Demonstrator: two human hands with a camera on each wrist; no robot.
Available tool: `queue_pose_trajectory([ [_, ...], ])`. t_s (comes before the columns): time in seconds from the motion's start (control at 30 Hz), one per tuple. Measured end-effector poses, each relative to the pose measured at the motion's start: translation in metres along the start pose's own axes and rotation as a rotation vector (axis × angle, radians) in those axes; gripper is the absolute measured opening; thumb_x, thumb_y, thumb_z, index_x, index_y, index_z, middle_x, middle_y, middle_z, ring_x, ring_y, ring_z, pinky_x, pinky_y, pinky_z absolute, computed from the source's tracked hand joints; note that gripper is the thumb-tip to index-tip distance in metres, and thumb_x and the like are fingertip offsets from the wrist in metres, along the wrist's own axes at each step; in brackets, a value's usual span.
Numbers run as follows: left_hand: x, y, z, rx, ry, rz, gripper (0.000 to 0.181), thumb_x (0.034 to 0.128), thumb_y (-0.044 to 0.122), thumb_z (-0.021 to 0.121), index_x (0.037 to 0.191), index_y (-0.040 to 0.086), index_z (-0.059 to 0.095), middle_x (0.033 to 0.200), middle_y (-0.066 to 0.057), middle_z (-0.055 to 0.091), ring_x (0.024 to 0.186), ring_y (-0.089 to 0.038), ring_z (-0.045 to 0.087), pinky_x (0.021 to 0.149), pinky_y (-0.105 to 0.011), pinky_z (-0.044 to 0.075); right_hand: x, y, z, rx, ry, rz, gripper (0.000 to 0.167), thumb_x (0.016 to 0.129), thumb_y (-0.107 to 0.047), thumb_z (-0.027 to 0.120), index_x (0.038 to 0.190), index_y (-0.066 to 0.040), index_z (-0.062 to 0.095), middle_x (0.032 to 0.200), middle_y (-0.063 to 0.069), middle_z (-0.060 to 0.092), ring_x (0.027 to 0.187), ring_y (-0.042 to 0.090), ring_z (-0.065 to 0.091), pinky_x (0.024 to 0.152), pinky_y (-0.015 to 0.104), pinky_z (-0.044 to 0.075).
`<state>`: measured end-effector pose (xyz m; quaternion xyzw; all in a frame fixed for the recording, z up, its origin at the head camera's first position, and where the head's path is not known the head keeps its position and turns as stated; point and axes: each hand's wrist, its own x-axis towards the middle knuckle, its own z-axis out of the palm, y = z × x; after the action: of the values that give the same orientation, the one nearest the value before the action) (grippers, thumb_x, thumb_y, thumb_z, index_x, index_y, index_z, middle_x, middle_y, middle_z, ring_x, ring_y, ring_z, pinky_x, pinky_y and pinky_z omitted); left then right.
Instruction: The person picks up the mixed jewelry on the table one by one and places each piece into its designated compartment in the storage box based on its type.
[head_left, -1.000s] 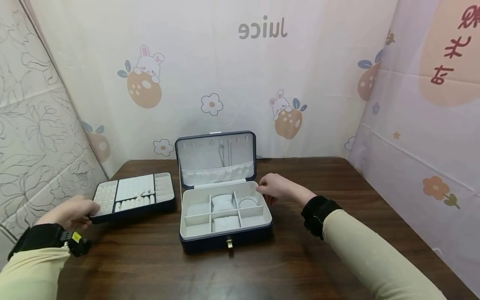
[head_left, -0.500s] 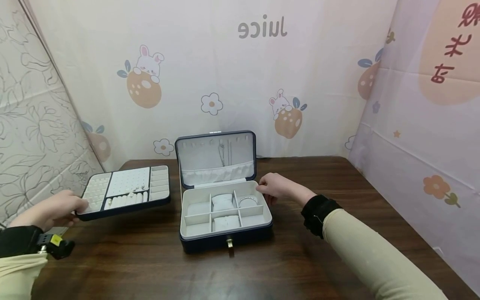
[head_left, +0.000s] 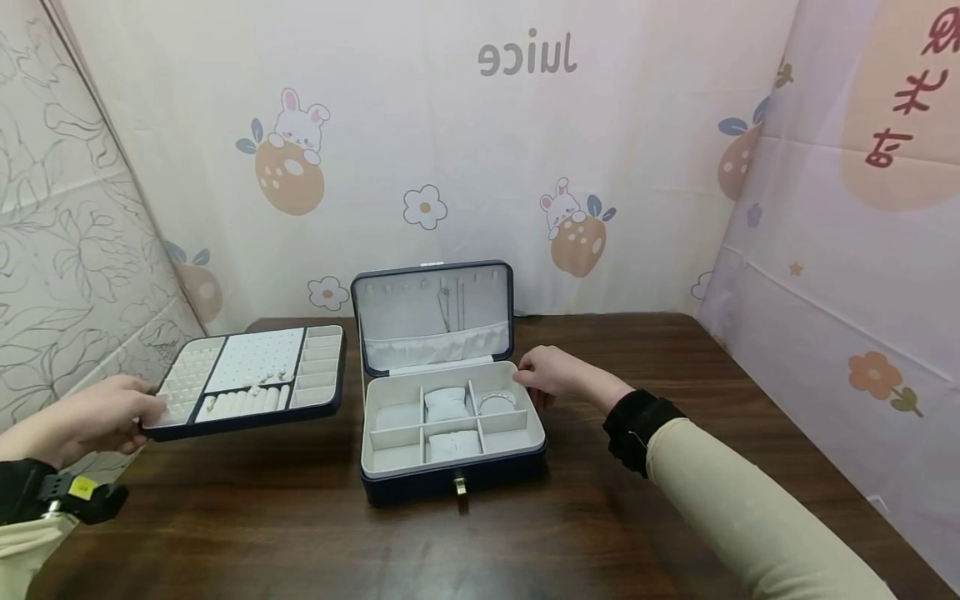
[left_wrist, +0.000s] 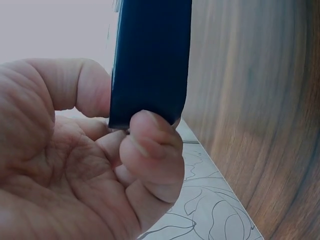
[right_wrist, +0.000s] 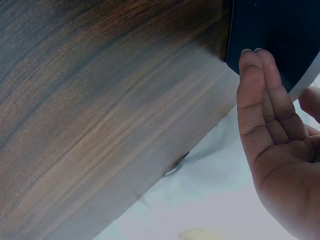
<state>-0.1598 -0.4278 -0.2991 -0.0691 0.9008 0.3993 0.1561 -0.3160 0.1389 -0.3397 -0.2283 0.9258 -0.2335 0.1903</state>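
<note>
My left hand (head_left: 105,417) grips the left end of a jewelry tray (head_left: 315,408), which hangs tilted over the table. In the left wrist view, thumb and fingers pinch the tray's dark side (left_wrist: 150,60). Small earrings (head_left: 282,375) sit on its white board, above a row of ring rolls (head_left: 251,401). A navy jewelry box (head_left: 405,490) stands with its lid (head_left: 397,308) up. My right hand (head_left: 551,372) holds the box's right wall; the right wrist view has several fingers (right_wrist: 252,90) flat along the outside and one digit at the rim.
The box's compartments hold two white cushions (head_left: 446,404) and a bracelet (head_left: 497,395). Necklaces (head_left: 444,307) hang inside the lid. Everything is on a dark wooden table (head_left: 480,550), with a printed curtain (head_left: 450,150) behind it and fabric walls on both sides.
My left hand has lifted the tray's left end off the table and drawn it leftward, and the whole tray is now raised. The right hand and the box have stayed put.
</note>
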Motion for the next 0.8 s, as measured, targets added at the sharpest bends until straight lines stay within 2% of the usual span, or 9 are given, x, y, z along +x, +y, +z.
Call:
queue_pose_trajectory([
  [0.07, -0.002, 0.000, 0.000, 0.002, -0.015, 0.018, 0.003, 0.0877, 0.003, 0.042, 0.087, 0.005, 0.044, 0.072, 0.001, 0.050, 0.062, -0.010, 0.055, 0.057, -0.025, 0.050, 0.001, 0.000, 0.000, -0.008, -0.002, 0.000, 0.026, 0.107, -0.019, 0.050, 0.109, -0.001, 0.069, 0.074, 0.008, 0.069, 0.065, 0.020, 0.068, 0.068, 0.039, 0.061],
  [0.1, -0.003, 0.001, 0.000, -0.004, -0.022, 0.026, 0.007, 0.0870, 0.002, 0.042, 0.092, -0.001, 0.047, 0.071, 0.001, 0.051, 0.062, -0.010, 0.055, 0.057, -0.025, 0.050, 0.001, 0.000, -0.001, -0.011, -0.002, 0.003, 0.026, 0.107, -0.019, 0.050, 0.108, -0.001, 0.070, 0.075, 0.008, 0.069, 0.065, 0.020, 0.068, 0.067, 0.039, 0.061],
  [0.17, -0.004, 0.002, 0.000, -0.003, -0.031, 0.045, 0.032, 0.0854, 0.001, 0.043, 0.111, -0.016, 0.048, 0.067, 0.002, 0.050, 0.062, -0.010, 0.055, 0.057, -0.025, 0.050, 0.001, 0.000, -0.001, -0.019, -0.002, 0.006, 0.026, 0.107, -0.020, 0.050, 0.108, -0.002, 0.070, 0.075, 0.008, 0.069, 0.066, 0.021, 0.068, 0.067, 0.037, 0.060],
  [0.23, -0.005, 0.004, 0.001, -0.004, -0.042, 0.058, 0.059, 0.0836, 0.001, 0.044, 0.133, -0.029, 0.032, 0.064, 0.004, 0.048, 0.062, -0.011, 0.055, 0.056, -0.026, 0.050, 0.002, -0.001, -0.002, -0.031, -0.005, 0.010, 0.026, 0.107, -0.020, 0.050, 0.109, -0.002, 0.070, 0.076, 0.008, 0.069, 0.067, 0.021, 0.068, 0.067, 0.037, 0.060],
  [0.3, -0.005, 0.007, 0.003, -0.009, -0.054, 0.072, 0.075, 0.0826, 0.000, 0.044, 0.141, -0.033, 0.011, 0.060, 0.006, 0.043, 0.063, -0.012, 0.055, 0.057, -0.026, 0.051, 0.002, -0.001, -0.002, -0.041, -0.006, 0.012, 0.026, 0.107, -0.020, 0.051, 0.109, -0.003, 0.070, 0.076, 0.008, 0.069, 0.068, 0.022, 0.068, 0.066, 0.037, 0.060],
  [0.43, -0.006, 0.011, 0.005, -0.012, -0.072, 0.082, 0.079, 0.0828, 0.000, 0.045, 0.142, -0.033, 0.004, 0.059, 0.008, 0.038, 0.064, -0.014, 0.055, 0.058, -0.028, 0.051, 0.002, -0.001, -0.002, -0.049, -0.008, 0.021, 0.025, 0.107, -0.021, 0.051, 0.107, -0.004, 0.070, 0.077, 0.009, 0.070, 0.069, 0.024, 0.069, 0.067, 0.037, 0.060],
  [0.63, -0.005, 0.018, 0.009, -0.034, -0.102, 0.123, 0.072, 0.0832, -0.001, 0.046, 0.142, -0.029, 0.015, 0.063, 0.006, 0.042, 0.065, -0.014, 0.055, 0.058, -0.030, 0.051, 0.001, -0.003, -0.001, -0.090, 0.027, 0.010, 0.024, 0.106, -0.022, 0.053, 0.103, -0.006, 0.070, 0.073, 0.007, 0.069, 0.066, 0.025, 0.068, 0.060, 0.033, 0.056],
  [0.73, -0.004, 0.021, 0.011, -0.043, -0.112, 0.153, 0.064, 0.0833, -0.002, 0.046, 0.139, -0.026, 0.024, 0.061, 0.007, 0.039, 0.064, -0.014, 0.055, 0.057, -0.030, 0.051, 0.000, -0.006, 0.000, -0.107, 0.068, 0.006, 0.022, 0.105, -0.021, 0.055, 0.113, -0.005, 0.069, 0.073, 0.007, 0.068, 0.065, 0.024, 0.067, 0.058, 0.030, 0.054],
  [0.8, -0.003, 0.024, 0.013, -0.047, -0.108, 0.147, 0.063, 0.0828, -0.002, 0.046, 0.138, -0.024, 0.027, 0.064, 0.005, 0.044, 0.064, -0.014, 0.055, 0.057, -0.030, 0.051, 0.000, -0.009, 0.001, -0.109, 0.096, 0.003, 0.026, 0.104, -0.019, 0.056, 0.122, -0.003, 0.065, 0.075, 0.008, 0.068, 0.065, 0.023, 0.067, 0.057, 0.029, 0.054],
])
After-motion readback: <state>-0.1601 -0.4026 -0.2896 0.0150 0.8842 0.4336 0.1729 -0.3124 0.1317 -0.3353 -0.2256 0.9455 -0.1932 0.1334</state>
